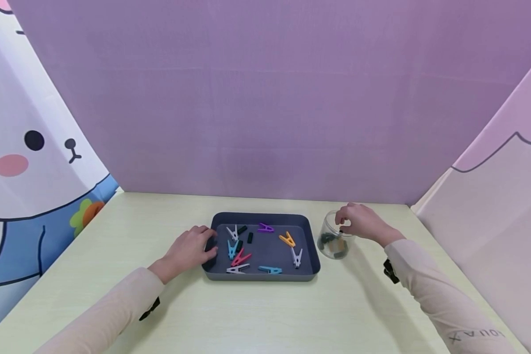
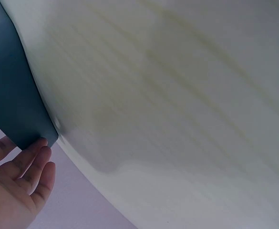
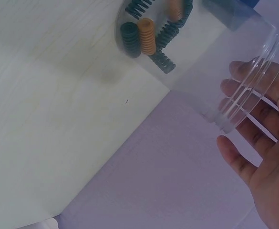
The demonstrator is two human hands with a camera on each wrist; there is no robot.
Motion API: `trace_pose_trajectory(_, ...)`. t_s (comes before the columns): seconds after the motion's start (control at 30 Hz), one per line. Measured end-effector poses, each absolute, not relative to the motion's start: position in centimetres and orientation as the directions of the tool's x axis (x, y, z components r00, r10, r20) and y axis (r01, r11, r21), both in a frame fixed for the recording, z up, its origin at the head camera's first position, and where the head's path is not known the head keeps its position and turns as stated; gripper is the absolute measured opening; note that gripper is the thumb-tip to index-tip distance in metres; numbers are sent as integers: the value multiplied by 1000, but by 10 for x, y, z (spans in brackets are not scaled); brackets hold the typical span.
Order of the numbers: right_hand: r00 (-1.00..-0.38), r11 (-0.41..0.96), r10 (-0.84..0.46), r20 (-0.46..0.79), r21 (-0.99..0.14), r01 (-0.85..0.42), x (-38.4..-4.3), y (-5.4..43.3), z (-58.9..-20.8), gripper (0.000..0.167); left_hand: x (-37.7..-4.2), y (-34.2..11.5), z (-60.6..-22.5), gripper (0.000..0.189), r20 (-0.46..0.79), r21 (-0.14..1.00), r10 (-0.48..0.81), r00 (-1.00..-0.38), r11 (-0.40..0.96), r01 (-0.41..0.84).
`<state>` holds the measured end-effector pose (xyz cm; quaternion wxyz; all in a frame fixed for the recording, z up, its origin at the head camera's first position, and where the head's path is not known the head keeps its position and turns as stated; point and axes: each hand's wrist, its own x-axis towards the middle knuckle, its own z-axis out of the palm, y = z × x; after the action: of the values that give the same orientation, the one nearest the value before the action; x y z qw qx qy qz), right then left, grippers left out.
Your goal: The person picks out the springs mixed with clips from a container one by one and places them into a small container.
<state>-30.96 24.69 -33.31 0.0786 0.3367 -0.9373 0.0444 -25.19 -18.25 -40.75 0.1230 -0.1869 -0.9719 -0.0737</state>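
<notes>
My left hand (image 1: 190, 250) holds the left rim of a dark grey tray (image 1: 265, 253). Its fingertips rest against the tray wall (image 2: 20, 86) in the left wrist view. Plastic clips lie scattered in the tray, among them a purple clip (image 1: 266, 227), an orange clip (image 1: 287, 239) and a red clip (image 1: 240, 258), with a few small dark springs (image 1: 250, 238). My right hand (image 1: 365, 223) reaches into the mouth of a clear jar (image 1: 322, 231), pinching what looks like a small dark spring (image 1: 341, 231). Green springs and an orange spring (image 3: 147, 36) lie at the jar's bottom.
The jar stands to the right of the tray on a pale wooden table (image 1: 265, 314). A purple backdrop (image 1: 265, 98) rises behind the table's far edge. Printed cloth walls (image 1: 40, 196) stand at the left and right.
</notes>
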Motion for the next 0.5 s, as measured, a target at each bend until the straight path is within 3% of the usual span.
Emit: trace_pose_trajectory(0.5, -759, 777, -611, 224, -15, -630, -311, 242, -332, 12, -253, -183, -409, 38, 263, 104, 337, -904, 922, 374)
